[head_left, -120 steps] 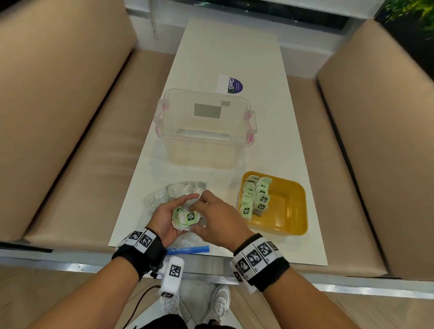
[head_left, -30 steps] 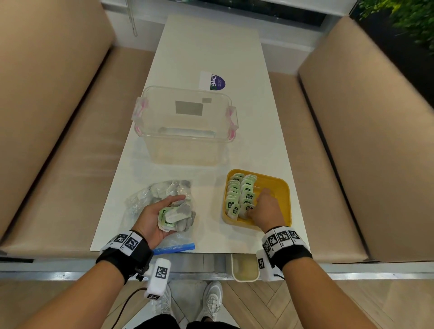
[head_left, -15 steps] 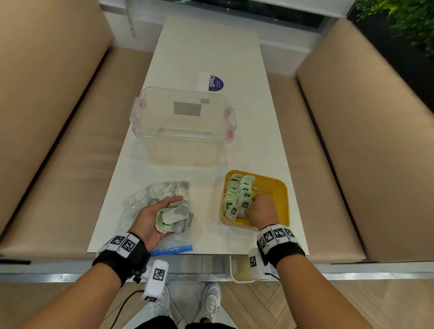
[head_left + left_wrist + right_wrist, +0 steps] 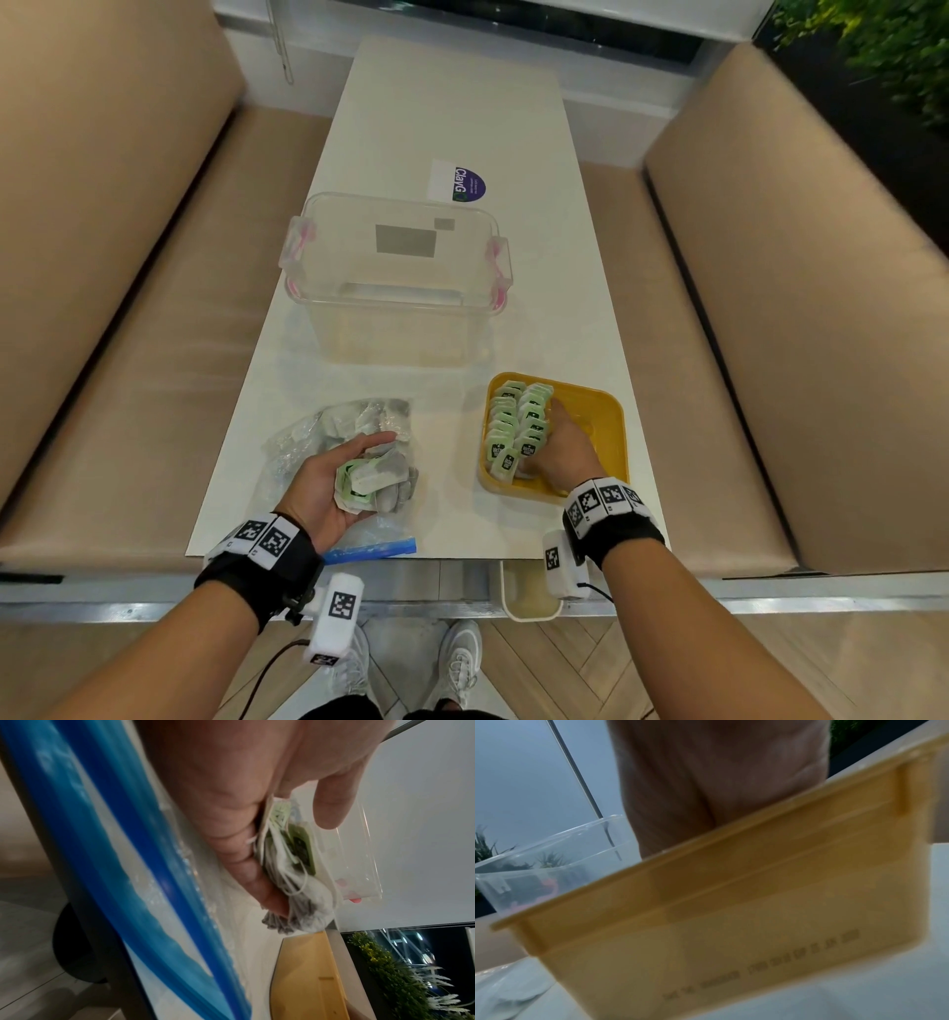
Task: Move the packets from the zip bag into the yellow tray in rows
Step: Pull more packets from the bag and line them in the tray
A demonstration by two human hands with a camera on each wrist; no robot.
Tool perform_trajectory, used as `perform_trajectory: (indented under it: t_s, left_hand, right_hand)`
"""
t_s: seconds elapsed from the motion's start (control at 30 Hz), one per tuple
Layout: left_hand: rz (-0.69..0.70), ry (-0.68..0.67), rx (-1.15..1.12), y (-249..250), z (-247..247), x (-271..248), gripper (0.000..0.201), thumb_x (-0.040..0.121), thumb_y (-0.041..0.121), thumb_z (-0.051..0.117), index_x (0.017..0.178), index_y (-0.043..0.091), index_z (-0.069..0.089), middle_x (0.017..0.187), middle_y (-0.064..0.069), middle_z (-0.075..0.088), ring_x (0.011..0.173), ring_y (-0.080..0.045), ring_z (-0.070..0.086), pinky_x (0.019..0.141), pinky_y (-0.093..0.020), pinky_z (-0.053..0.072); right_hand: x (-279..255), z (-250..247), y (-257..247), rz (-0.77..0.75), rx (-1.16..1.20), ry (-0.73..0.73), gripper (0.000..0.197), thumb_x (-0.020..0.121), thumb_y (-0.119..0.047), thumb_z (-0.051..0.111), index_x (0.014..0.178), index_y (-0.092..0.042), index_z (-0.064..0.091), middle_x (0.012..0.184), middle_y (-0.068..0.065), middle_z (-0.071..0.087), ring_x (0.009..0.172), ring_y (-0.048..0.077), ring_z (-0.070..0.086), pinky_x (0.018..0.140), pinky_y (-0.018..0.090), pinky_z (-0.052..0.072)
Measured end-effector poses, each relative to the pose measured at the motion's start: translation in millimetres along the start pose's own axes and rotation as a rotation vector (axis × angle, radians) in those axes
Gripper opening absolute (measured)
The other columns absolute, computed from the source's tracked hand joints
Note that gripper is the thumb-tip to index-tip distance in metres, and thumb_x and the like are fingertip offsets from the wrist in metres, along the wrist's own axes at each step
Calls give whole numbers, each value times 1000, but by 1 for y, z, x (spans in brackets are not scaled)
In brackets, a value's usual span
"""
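Note:
My left hand (image 4: 359, 473) lies palm up over the clear zip bag (image 4: 328, 437), gripping a small stack of green-and-white packets (image 4: 367, 480). In the left wrist view the fingers (image 4: 246, 874) curl under those packets (image 4: 287, 850) while the thumb sticks out straight. The yellow tray (image 4: 611, 411) sits at the near right and holds two rows of upright packets (image 4: 513, 426) along its left side. My right hand (image 4: 557, 442) is inside the tray, its fingers stretched against the right side of the second row. The tray wall (image 4: 731, 912) hides those fingers in the right wrist view.
A clear plastic box (image 4: 395, 277) with pink latches stands beyond the bag and tray. The bag's blue zip strip (image 4: 372, 547) lies at the table's near edge. A printed card (image 4: 457, 182) lies farther back. Tan bench seats flank the narrow white table (image 4: 462, 103).
Four seconds ago both hands were at the bag. The right hand then went into the tray and has since slid forward along the second row. The left hand stays put with its stack.

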State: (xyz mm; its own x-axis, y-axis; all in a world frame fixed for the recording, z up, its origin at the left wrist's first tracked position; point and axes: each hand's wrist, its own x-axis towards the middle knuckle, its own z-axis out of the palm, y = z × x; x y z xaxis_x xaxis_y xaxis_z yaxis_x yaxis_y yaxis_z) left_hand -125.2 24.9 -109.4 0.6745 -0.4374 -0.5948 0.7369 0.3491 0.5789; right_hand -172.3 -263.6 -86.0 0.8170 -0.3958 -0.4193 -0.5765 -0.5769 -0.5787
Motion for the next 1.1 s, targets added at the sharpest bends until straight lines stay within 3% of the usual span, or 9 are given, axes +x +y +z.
perform_trajectory:
  t_s: [0.2, 0.33, 0.43, 0.5, 0.63, 0.7, 0.83, 1.0, 1.1]
  left_hand:
    - [-8, 9, -7, 0, -2, 2, 42, 93, 33, 53, 123, 8, 67, 101, -16, 68, 87, -29, 72, 71, -35, 54]
    - [-7, 2, -10, 1, -2, 2, 42, 90, 34, 54, 121, 9, 67, 100, -14, 70, 85, -28, 73, 73, -35, 53]
    - [-10, 0, -13, 0, -1, 2, 40, 93, 32, 52, 121, 8, 67, 100, -15, 70, 85, -29, 73, 68, -33, 56]
    - [-10, 3, -10, 1, -1, 3, 43, 89, 33, 55, 122, 8, 67, 99, -16, 68, 84, -29, 73, 67, -32, 56]
    - [-5, -5, -16, 0, -2, 4, 42, 92, 31, 52, 123, 7, 66, 96, -18, 67, 82, -30, 73, 65, -32, 57]
    - [-6, -3, -16, 0, -2, 4, 41, 94, 31, 51, 125, 7, 65, 98, -18, 67, 84, -30, 73, 65, -32, 57]
    - [-4, 4, -16, 1, -3, 3, 44, 92, 32, 53, 125, 6, 65, 101, -17, 70, 87, -31, 73, 68, -33, 57]
    - [-7, 7, -20, 1, -2, 2, 42, 95, 29, 51, 127, 5, 64, 103, -15, 72, 87, -31, 74, 67, -34, 59]
    - [-4, 14, -11, 2, -2, 1, 53, 87, 32, 59, 132, 4, 62, 109, -17, 68, 92, -32, 72, 71, -36, 57]
  right_hand:
    - [5, 1, 1, -3, 26, -17, 90, 62, -18, 79, 139, -38, 36, 118, -2, 66, 106, 23, 64, 93, 43, 53]
    - [19, 8, 16, -11, 39, -34, 101, 50, -27, 78, 135, -53, 31, 116, -3, 67, 105, 23, 64, 90, 45, 55]
    - [37, 17, 35, -11, 32, -37, 114, 39, -45, 75, 138, -58, 22, 121, 5, 63, 105, 26, 64, 89, 46, 56]
    - [36, 17, 35, 2, 24, -30, 116, 38, -47, 74, 141, -54, 21, 124, 7, 61, 104, 25, 65, 89, 45, 56]
    - [8, 0, 3, 63, -87, 6, 110, 62, -18, 85, 151, -23, 21, 135, 13, 53, 120, 30, 55, 98, 41, 49]
    - [1, -6, -1, 116, -117, 12, 101, 66, -14, 87, 148, -11, 28, 140, 12, 49, 129, 31, 47, 102, 39, 44]
    - [-10, -14, -3, 191, -166, -26, 81, 67, -24, 89, 133, -4, 46, 131, 12, 56, 123, 29, 52, 95, 36, 45]
    - [-13, -4, -2, 150, -216, -54, 40, 72, -27, 85, 103, -8, 69, 102, 7, 71, 94, 22, 66, 79, 30, 52]
    - [-10, 2, -2, 89, -181, -41, 30, 70, -27, 86, 95, -13, 75, 94, 4, 74, 87, 21, 68, 78, 32, 55]
